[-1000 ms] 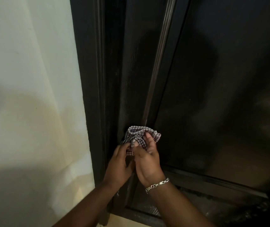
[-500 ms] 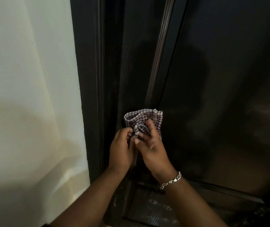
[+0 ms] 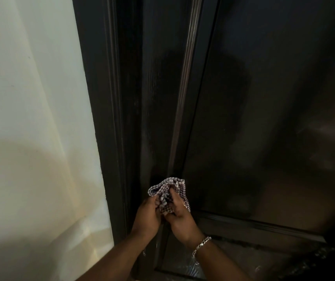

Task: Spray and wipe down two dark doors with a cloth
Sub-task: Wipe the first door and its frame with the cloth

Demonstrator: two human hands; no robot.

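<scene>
While both hands worked low on the dark door [image 3: 264,98], the checked cloth [image 3: 169,194] sat bunched against the vertical moulding [image 3: 184,88] that runs down the panel's left side, just above the horizontal rail [image 3: 253,225]. The left hand [image 3: 147,217] held the cloth's lower left folds with its fingers curled into the fabric, and the right hand [image 3: 179,212], a chain bracelet [image 3: 201,245] at its wrist, gripped the right side, fingers [image 3: 174,196] bent and pressed into the bundle. The cloth touched the door surface, so wiping was the step in hand.

As a judgement of progress, this door looked partly treated: faint pale streaks showed on the narrow strip between the frame [image 3: 105,118] and the moulding, and wet-looking gleams lay on the lower panel [image 3: 193,268] below the rail. Those could be spray residue or only reflections; the light was too dim to be sure. The broad upper panel showed only shadows and glare, so whether it had been wiped could not be told. Only one door was in view, so the second one's state was unknown, and no spray bottle appeared anywhere.

The cream wall [image 3: 30,118] filled the left. The door's top, its right edge and its foot were cut off, and the lower right corner was too dark to read.
</scene>
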